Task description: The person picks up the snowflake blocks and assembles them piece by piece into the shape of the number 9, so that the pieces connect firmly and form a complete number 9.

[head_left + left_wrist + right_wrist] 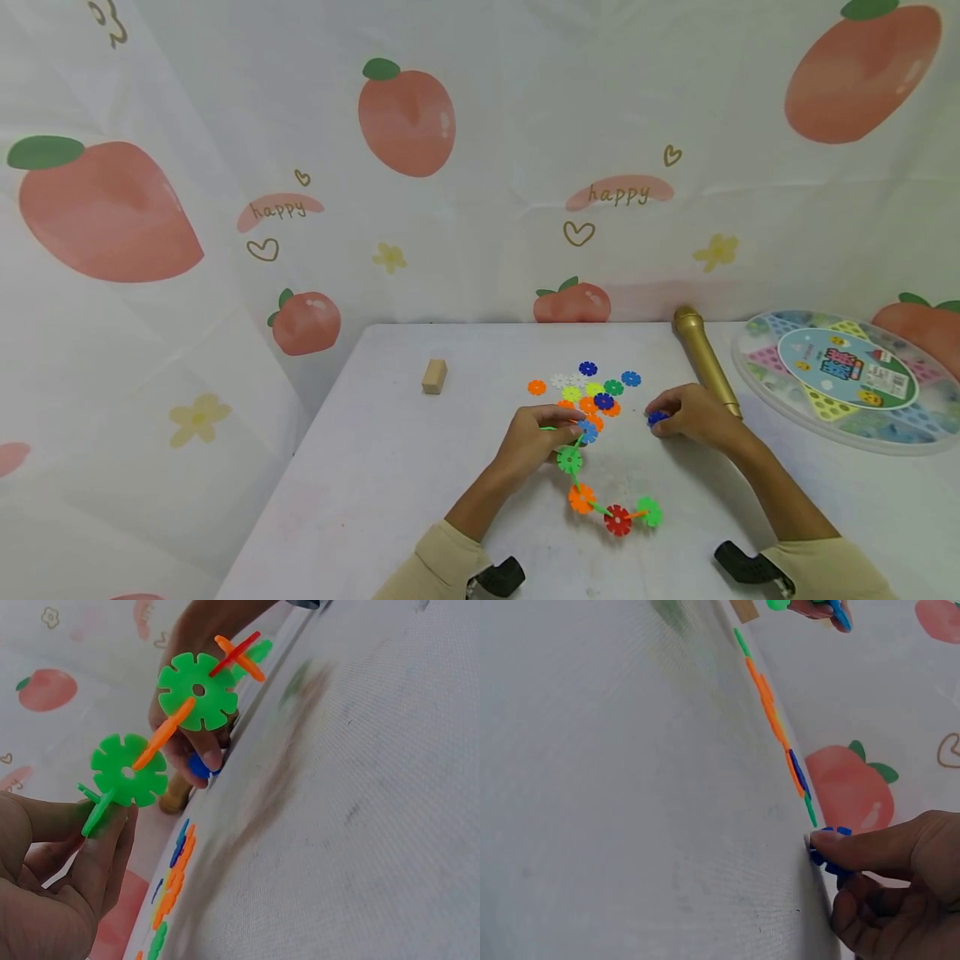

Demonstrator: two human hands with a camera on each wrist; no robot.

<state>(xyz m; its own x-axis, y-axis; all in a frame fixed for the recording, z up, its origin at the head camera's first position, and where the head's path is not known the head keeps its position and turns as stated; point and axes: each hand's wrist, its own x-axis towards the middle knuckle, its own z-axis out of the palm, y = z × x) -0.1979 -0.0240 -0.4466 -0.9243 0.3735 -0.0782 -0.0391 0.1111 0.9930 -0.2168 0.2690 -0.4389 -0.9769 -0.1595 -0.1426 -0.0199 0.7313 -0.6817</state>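
Note:
My left hand pinches one end of a chain of slotted plastic snowflake discs, held above the table. A light blue disc is at its fingertips; below hang a green disc, an orange disc, a red disc and a bright green end disc. Between thumb and fingers, my right hand pinches a dark blue disc, apart from the chain. Loose discs, among them an orange one and a blue one, lie on the table between and beyond the hands.
A wooden block stands at the back left of the white table. Behind my right hand lies a gold microphone. A large round clear case with a printed label sits at the right. A patterned cloth hangs behind.

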